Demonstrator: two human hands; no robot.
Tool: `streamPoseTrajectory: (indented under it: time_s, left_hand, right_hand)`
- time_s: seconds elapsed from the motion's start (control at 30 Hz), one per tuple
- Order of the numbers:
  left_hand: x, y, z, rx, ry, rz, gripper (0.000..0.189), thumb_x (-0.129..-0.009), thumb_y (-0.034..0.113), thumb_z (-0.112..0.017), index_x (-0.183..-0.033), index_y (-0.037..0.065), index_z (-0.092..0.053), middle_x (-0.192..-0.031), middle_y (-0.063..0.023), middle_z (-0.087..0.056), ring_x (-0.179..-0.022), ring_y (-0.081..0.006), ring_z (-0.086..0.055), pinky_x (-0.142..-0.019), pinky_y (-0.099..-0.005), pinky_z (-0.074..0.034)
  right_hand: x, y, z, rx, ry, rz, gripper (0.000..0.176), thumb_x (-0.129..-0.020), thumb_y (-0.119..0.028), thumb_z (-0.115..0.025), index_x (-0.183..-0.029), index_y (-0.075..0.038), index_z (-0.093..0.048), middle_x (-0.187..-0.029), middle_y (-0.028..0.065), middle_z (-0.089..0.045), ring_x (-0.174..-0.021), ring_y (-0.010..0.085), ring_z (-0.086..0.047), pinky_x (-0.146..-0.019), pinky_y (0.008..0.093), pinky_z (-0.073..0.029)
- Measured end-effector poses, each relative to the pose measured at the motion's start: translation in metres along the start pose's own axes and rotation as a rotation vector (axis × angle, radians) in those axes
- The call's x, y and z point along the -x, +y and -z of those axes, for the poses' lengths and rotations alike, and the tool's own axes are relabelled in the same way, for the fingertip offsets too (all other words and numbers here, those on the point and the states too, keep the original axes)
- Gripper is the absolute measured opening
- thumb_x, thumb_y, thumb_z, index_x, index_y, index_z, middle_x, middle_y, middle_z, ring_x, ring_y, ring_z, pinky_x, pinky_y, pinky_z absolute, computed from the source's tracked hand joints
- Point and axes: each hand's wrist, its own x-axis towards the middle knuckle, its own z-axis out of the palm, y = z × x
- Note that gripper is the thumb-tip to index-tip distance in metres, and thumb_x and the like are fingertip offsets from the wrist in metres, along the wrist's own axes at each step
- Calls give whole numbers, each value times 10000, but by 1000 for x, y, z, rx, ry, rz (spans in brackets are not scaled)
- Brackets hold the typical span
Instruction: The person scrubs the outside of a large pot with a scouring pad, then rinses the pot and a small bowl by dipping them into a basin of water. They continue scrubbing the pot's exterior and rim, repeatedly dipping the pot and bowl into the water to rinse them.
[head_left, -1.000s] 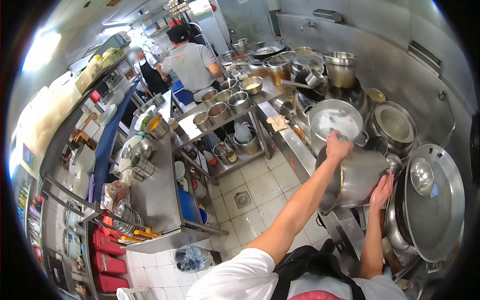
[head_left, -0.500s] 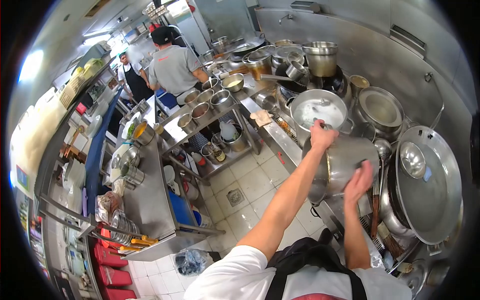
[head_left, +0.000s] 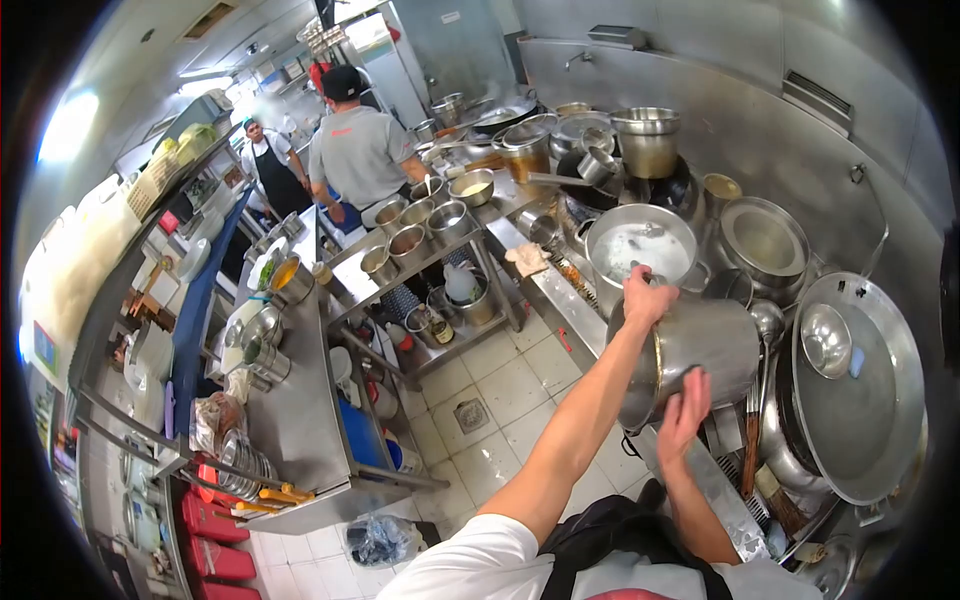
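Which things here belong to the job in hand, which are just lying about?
In use:
- large tilted pot
- left hand, gripping it
- right hand, small dark item at its fingertips

Apparently idle:
- beige cloth
- wide pan

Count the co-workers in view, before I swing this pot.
2: grey-shirted co-worker beyond the small pots; black-aproned co-worker farther back, to the left. Others may be hidden.
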Motion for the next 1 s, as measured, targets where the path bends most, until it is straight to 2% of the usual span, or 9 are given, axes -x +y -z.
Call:
streamPoseTrajectory:
  time_s: [0.1,0.2,0.3,0.47,0.6,0.67,0.83,0.97,1.0]
  left_hand:
    - [3,-16,2,-5,35,-28,838,-625,259,-849,-1374,62,-530,-1367,-192,-525,-1251,-360,-577,-1051,-422,-489]
    - [-1,-8,3,34,52,-66,819,-611,255,-849,-1343,34,-553,-1338,-222,-559,-1224,-369,-598,-1039,-434,-498]
    - [-9,-25,-4,84,59,-105,800,-593,233,-855,-1296,-25,-573,-1261,-259,-627,-1196,-383,-619,-1033,-439,-503]
    - [5,-12,6,223,-114,-49,754,-651,164,-849,-1300,-31,-518,-1098,-175,-664,-917,-259,-649,-847,-373,-541]
    - [6,-10,-3,27,61,-37,740,-560,199,-868,-1231,17,-614,-1036,-143,-667,-927,-254,-622,-853,-379,-523]
    - [5,-4,-5,0,52,-9,753,-564,186,-849,-1256,14,-605,-1047,-132,-661,-923,-248,-615,-865,-365,-513]
    - [15,-1,-1,67,23,3,788,-575,168,-839,-1299,11,-570,-1051,-114,-649,-917,-235,-608,-856,-341,-500]
    - [14,-2,-5,27,67,-29,798,-577,157,-835,-1307,-3,-554,-1059,-120,-649,-945,-242,-611,-881,-337,-494]
    - [7,-9,-7,28,59,-17,797,-575,157,-836,-1303,-6,-557,-1065,-124,-653,-953,-244,-615,-884,-340,-496]
  right_hand:
    - [-21,30,20,15,-104,201,451,-982,-118,-557,-1409,25,-560,-1460,217,-564,-1404,421,-467,-1181,494,-311]
    - [-71,114,22,-116,183,-298,421,-1013,-119,-554,-1390,68,-548,-1451,244,-560,-1374,411,-492,-1172,504,-327]
    - [-28,85,0,-89,356,-340,423,-1040,-147,-519,-1395,82,-534,-1460,253,-537,-1367,429,-485,-1173,513,-334]
    - [-8,44,38,49,-149,63,541,-901,-141,-674,-1428,-66,-581,-1557,131,-493,-1451,364,-431,-1173,512,-321]
    - [-66,126,14,230,337,-222,378,-928,-172,-676,-1285,-48,-672,-1343,145,-664,-1206,370,-641,-1011,431,-514]
    - [-75,67,28,68,96,-352,410,-914,-171,-691,-1303,-45,-673,-1368,160,-642,-1320,340,-559,-1138,449,-416]
    - [-44,25,35,-82,-315,262,498,-864,-166,-712,-1357,-144,-647,-1511,69,-537,-1418,311,-474,-1168,546,-349]
    - [-115,124,29,134,169,-221,307,-951,-224,-627,-1185,-39,-700,-1203,200,-690,-1148,408,-640,-1051,457,-474]
    - [-118,101,27,114,26,-219,314,-956,-233,-635,-1200,-45,-698,-1229,191,-683,-1182,388,-628,-1067,470,-457]
